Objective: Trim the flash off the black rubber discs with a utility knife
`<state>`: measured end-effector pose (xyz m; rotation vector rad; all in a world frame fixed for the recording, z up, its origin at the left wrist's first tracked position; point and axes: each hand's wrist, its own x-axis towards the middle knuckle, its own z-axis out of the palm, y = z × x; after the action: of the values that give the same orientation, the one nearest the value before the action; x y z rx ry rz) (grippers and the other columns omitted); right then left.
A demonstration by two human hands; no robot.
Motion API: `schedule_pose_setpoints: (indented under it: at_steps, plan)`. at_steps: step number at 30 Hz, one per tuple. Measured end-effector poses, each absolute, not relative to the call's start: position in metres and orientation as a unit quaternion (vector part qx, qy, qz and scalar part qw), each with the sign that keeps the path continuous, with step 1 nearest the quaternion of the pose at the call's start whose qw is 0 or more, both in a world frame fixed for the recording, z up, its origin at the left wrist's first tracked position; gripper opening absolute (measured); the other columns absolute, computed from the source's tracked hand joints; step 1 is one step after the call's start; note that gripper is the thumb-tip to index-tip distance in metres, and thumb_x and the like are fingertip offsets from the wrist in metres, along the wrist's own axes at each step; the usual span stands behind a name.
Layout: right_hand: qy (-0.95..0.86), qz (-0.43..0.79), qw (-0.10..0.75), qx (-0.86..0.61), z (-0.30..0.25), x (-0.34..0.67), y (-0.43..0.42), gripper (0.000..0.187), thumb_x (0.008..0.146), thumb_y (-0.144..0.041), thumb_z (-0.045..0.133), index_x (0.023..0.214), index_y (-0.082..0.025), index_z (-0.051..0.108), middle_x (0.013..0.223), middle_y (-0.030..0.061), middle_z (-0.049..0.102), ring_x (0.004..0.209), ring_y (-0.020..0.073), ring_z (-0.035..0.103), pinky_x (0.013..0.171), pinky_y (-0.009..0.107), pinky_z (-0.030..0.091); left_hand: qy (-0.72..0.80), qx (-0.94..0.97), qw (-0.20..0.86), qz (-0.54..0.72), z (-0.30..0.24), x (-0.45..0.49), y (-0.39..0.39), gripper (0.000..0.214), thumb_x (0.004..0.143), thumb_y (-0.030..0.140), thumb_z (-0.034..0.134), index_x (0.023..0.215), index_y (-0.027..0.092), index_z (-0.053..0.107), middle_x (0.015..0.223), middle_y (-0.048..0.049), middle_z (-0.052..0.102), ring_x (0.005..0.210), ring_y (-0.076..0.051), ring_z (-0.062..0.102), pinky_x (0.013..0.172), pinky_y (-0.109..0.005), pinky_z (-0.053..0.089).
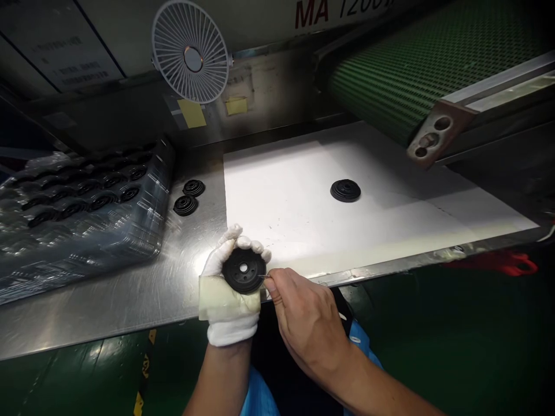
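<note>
1. Clock directions run from the held disc, with twelve at the top of the view.
2. The left hand point(229, 299), in a white glove with a pale yellow palm patch, cups a black disc point(243, 283), its fingers curled around the upper rim. The disc sits near the table's front edge, its face toward the camera and its centre hole showing bright.
3. The right hand point(310, 320), bare, lies at four o'clock, thumb and forefinger pinching a thin pin point(263, 276). The pin reaches the disc's rim at about three o'clock; its exact shape is too small to tell.
4. A single black disc point(346, 190) lies at two o'clock on a white sheet point(281, 196), well apart from both hands.
5. Between ten and eleven o'clock, two smaller black discs point(186, 205) lie close together on the bare metal table point(108, 312).
6. Between nine and ten o'clock stands a stack of clear plastic trays point(143, 222), with dark round parts in the top one.
7. A white fan point(191, 52) is between eleven and twelve o'clock, a yellow note point(193, 114) just below it.
8. Between one and two o'clock, a green conveyor belt point(411, 75) slopes above the sheet.
</note>
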<state>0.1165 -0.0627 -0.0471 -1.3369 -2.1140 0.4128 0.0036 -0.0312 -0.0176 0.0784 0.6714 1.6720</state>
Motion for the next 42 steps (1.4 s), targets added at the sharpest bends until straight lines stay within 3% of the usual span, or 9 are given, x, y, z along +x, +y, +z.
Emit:
schedule_pose_setpoints:
  at_steps: [7, 12, 16, 22, 24, 28, 34, 42]
  plan:
    - [-0.807, 0.165, 0.288, -0.489, -0.049, 0.110, -0.070, 0.039, 0.106, -0.030, 0.020, 0.082, -0.021, 0.050, 0.072, -0.0003, 0.051, 0.062, 0.0176, 0.048, 0.059, 0.031, 0.025, 0.291, 0.004, 0.579, 0.762, -0.020, 0.007, -0.028, 0.014, 0.084, 0.011, 0.053, 0.092, 0.016, 0.063, 0.069, 0.0010, 0.058, 0.067, -0.011, 0.058, 0.073, -0.032, 0.053]
    - [-0.804, 0.163, 0.295, -0.490, -0.049, 0.117, -0.065, 0.040, 0.106, -0.031, 0.020, 0.083, -0.020, 0.051, 0.072, -0.0002, 0.051, 0.063, 0.0175, 0.048, 0.059, 0.031, 0.025, 0.298, 0.067, 0.672, 0.674, -0.021, -0.001, -0.035, 0.034, 0.077, 0.023, 0.051, 0.107, 0.012, 0.063, 0.089, -0.0125, 0.065, 0.092, -0.031, 0.062, 0.077, -0.050, 0.052]
    - [-0.795, 0.153, 0.300, -0.504, -0.049, 0.119, -0.064, 0.039, 0.106, -0.031, 0.021, 0.083, -0.020, 0.051, 0.070, -0.0007, 0.051, 0.061, 0.0173, 0.047, 0.058, 0.031, 0.025, 0.292, 0.040, 0.642, 0.708, -0.020, 0.000, -0.034, 0.020, 0.079, 0.018, 0.051, 0.094, 0.013, 0.064, 0.070, -0.0034, 0.058, 0.068, -0.016, 0.059, 0.070, -0.036, 0.053]
    - [-0.807, 0.164, 0.289, -0.488, -0.051, 0.110, -0.070, 0.039, 0.105, -0.029, 0.021, 0.081, -0.020, 0.050, 0.070, 0.0000, 0.051, 0.061, 0.0174, 0.048, 0.058, 0.031, 0.025, 0.278, -0.018, 0.599, 0.751, -0.020, 0.007, -0.028, 0.007, 0.085, 0.015, 0.055, 0.087, 0.015, 0.062, 0.066, 0.0018, 0.056, 0.063, -0.009, 0.056, 0.070, -0.028, 0.052]
    - [-0.809, 0.164, 0.288, -0.486, -0.052, 0.110, -0.070, 0.038, 0.105, -0.029, 0.022, 0.081, -0.020, 0.050, 0.070, 0.0000, 0.051, 0.062, 0.0174, 0.048, 0.058, 0.031, 0.025, 0.288, -0.006, 0.594, 0.751, -0.020, 0.006, -0.029, 0.011, 0.085, 0.014, 0.054, 0.091, 0.016, 0.063, 0.068, 0.0008, 0.058, 0.068, -0.010, 0.059, 0.077, -0.032, 0.053]
    - [-0.804, 0.162, 0.304, -0.485, -0.049, 0.114, -0.067, 0.038, 0.105, -0.029, 0.023, 0.081, -0.020, 0.051, 0.071, 0.0002, 0.052, 0.062, 0.0175, 0.049, 0.058, 0.031, 0.026, 0.315, 0.060, 0.668, 0.672, -0.018, 0.001, -0.033, 0.030, 0.080, 0.022, 0.052, 0.105, 0.013, 0.064, 0.089, -0.0118, 0.066, 0.093, -0.029, 0.062, 0.082, -0.052, 0.051]
    - [-0.800, 0.162, 0.299, -0.494, -0.049, 0.117, -0.065, 0.036, 0.105, -0.028, 0.024, 0.082, -0.020, 0.051, 0.071, 0.0008, 0.052, 0.061, 0.0175, 0.048, 0.058, 0.031, 0.025, 0.316, 0.021, 0.646, 0.695, -0.018, 0.001, -0.029, 0.018, 0.076, 0.017, 0.051, 0.086, 0.012, 0.065, 0.069, -0.0043, 0.058, 0.066, -0.015, 0.059, 0.069, -0.033, 0.054]
    - [-0.781, 0.247, 0.322, -0.475, -0.048, 0.113, -0.072, 0.034, 0.104, -0.028, 0.026, 0.080, -0.020, 0.048, 0.071, 0.0000, 0.052, 0.060, 0.0157, 0.047, 0.057, 0.029, 0.027, 0.292, 0.007, 0.634, 0.716, -0.020, -0.001, -0.029, 0.015, 0.078, 0.017, 0.051, 0.085, 0.013, 0.063, 0.070, -0.0025, 0.057, 0.068, -0.014, 0.058, 0.069, -0.033, 0.053]
